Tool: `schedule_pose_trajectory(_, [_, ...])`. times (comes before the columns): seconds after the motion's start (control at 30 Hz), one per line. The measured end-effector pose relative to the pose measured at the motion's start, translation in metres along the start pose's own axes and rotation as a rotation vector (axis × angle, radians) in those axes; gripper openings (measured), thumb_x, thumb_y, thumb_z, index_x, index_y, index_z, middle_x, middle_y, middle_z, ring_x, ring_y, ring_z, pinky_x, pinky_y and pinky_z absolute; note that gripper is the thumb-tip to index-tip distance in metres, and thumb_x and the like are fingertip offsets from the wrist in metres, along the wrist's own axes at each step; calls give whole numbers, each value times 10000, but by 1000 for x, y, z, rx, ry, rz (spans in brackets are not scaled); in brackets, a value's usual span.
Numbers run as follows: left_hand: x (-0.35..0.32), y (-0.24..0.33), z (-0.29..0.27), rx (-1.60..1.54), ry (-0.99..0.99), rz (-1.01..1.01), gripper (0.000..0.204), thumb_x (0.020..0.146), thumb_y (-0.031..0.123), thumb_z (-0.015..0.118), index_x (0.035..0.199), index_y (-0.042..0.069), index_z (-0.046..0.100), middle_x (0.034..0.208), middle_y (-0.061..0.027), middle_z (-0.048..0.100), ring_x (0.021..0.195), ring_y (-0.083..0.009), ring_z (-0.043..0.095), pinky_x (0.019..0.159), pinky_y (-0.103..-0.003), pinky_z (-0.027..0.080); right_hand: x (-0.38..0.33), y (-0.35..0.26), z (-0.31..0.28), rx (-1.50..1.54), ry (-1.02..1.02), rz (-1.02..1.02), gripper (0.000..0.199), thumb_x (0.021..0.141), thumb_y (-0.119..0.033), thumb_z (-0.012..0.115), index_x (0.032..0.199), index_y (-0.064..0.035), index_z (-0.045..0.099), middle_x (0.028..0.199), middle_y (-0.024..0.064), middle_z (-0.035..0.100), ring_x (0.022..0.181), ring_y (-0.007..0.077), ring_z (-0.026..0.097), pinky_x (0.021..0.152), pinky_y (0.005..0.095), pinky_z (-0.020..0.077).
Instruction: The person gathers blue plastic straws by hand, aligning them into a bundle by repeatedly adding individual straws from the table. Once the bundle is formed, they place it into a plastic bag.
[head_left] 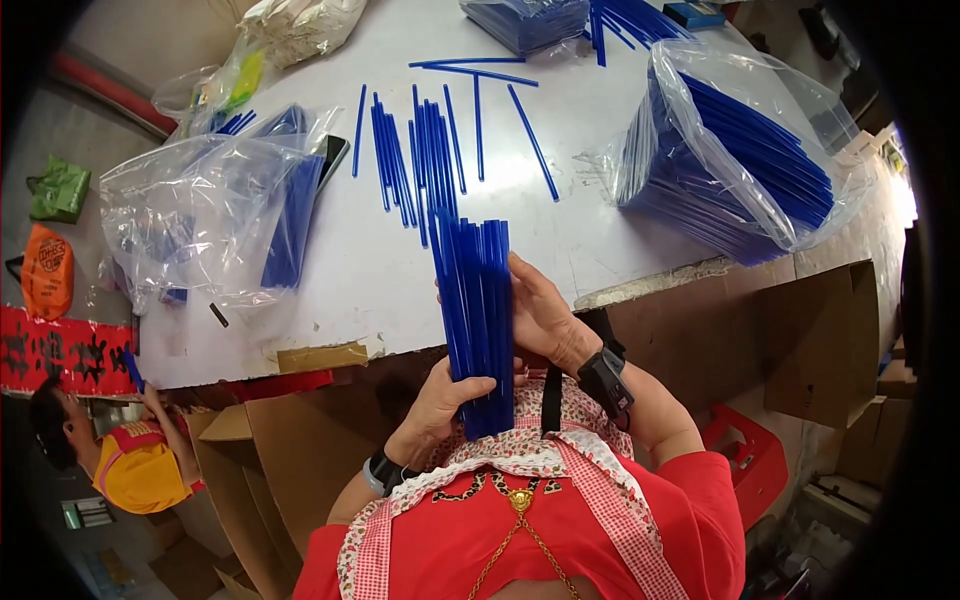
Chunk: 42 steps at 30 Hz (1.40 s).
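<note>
A thick bundle of blue plastic tubes (480, 300) stands lengthwise between my hands, in front of my apron at the table's near edge. My left hand (447, 398) is wrapped round its lower part, with the thumb lying across the front. Higher up, my right hand (543, 308) supports the bundle's right side; its fingers go behind the tubes and are partly hidden. Just beyond the bundle's top, several loose blue tubes (432, 150) lie on the white table (560, 235), some side by side, others scattered.
At the right, a clear plastic bag (690, 160) holds many blue tubes. Another clear bag (205, 215) with blue tubes lies at the left. More tubes (625, 25) rest at the back. Cardboard boxes (310, 460) stand below the table edge. A person in yellow (145, 475) is at the far left.
</note>
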<state>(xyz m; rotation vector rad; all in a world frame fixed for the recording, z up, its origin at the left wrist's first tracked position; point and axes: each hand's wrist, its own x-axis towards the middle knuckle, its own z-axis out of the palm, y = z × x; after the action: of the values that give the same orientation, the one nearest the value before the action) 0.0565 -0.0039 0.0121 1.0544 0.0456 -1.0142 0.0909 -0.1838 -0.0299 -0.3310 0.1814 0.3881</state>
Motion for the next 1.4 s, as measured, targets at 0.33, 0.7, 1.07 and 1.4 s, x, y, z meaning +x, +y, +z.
schedule_pose_trajectory(0.33, [-11,-6,-6,-71,49,4,441,838,86,672,1238,-23,524,1121,-139,647,962,-209,656,873,-351,542,-7,5,-23,106,-104,47,712,935,-587,405,1374,-27,432,1348,172,501,1207,276,517,1047,442,386])
schedule_pose_trajectory(0.7, [-25,-12,-3,11,236,70,349,858,67,665,1190,2,580,1083,-103,661,948,-174,643,858,-324,522,-15,3,-14,126,-198,53,787,914,-631,394,1423,-31,373,1403,176,450,1275,294,453,1089,458,331])
schedule_pose_trajectory(1.07, [-32,-13,-2,57,302,114,341,871,120,670,1186,13,594,1106,-101,654,985,-175,623,899,-329,480,-23,0,-8,175,-211,47,779,911,-662,359,1425,-78,381,1436,196,402,1332,318,386,1123,468,273])
schedule_pose_trajectory(1.4, [-34,-13,-1,51,304,133,333,890,135,658,1197,25,588,1128,-88,648,1019,-165,608,918,-325,465,-26,-1,-9,233,-201,42,811,895,-657,409,1439,-59,348,1449,239,363,1345,359,356,1111,513,270])
